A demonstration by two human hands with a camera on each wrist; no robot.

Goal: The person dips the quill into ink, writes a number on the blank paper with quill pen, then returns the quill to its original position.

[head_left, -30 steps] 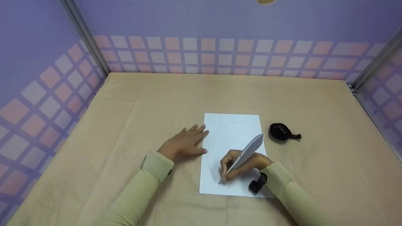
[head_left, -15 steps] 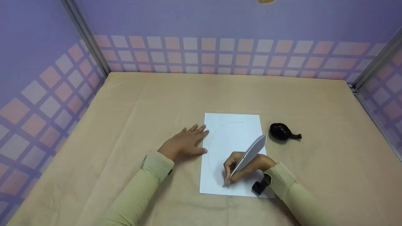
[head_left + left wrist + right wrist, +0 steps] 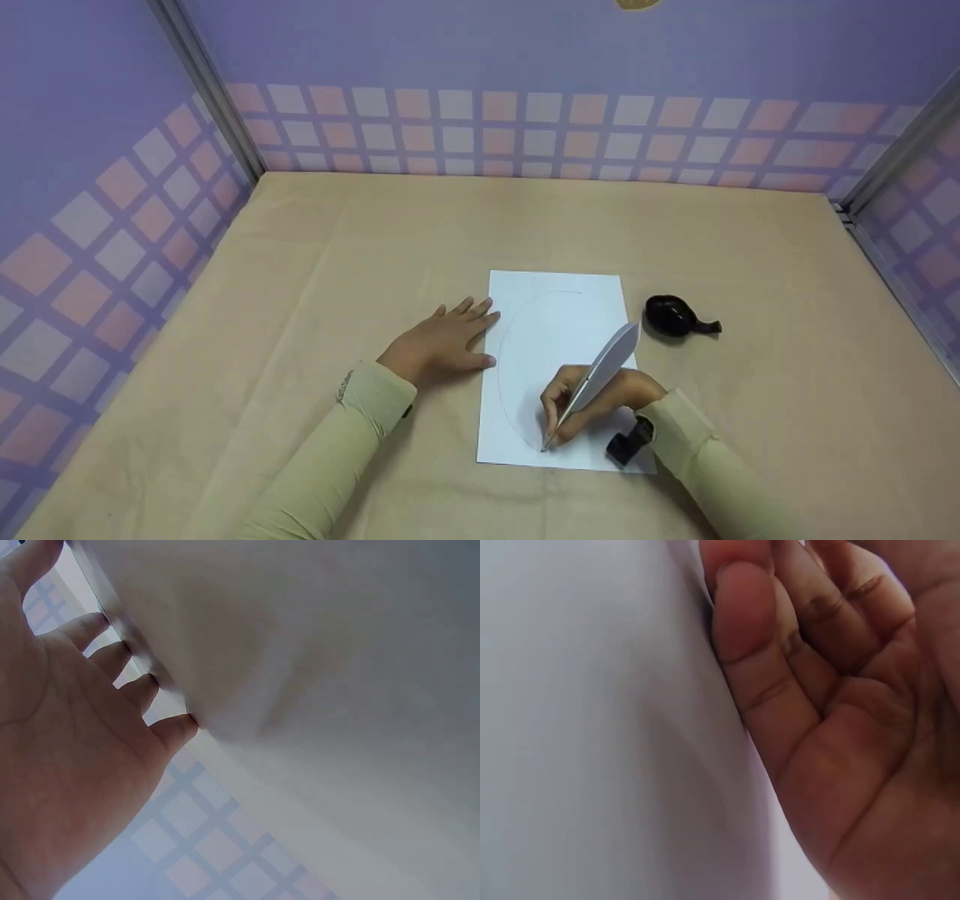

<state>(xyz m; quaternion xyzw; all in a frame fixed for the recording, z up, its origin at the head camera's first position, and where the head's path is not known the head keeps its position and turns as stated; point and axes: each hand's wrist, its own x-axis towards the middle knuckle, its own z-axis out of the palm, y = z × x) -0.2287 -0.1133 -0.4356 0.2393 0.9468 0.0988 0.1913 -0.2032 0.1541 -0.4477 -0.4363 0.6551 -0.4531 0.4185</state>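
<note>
A white sheet of paper [image 3: 525, 300] lies on the covered table, marked with a thin curved line that runs from the top down its left side. My right hand [image 3: 596, 397] pinches a feather quill pen [image 3: 606, 365], its tip on the paper near the bottom end of the curve. The plume leans up and to the right. My left hand [image 3: 442, 341] lies spread, fingertips at the sheet's left edge. In the left wrist view the left hand's [image 3: 82, 727] fingers reach out loosely. In the right wrist view the right hand's [image 3: 832, 705] fingers are curled, with the quill hidden.
A small black bowl-like dish with a short handle [image 3: 671, 316] stands right of the paper. A beige cloth [image 3: 375, 232] covers the table. Patterned panels [image 3: 495, 124] with metal posts [image 3: 217, 90] close off the back and sides.
My right hand has moved a little right and toward me with the quill pen, and the drawn curve has grown longer at its lower end. The left hand has stayed in place.
</note>
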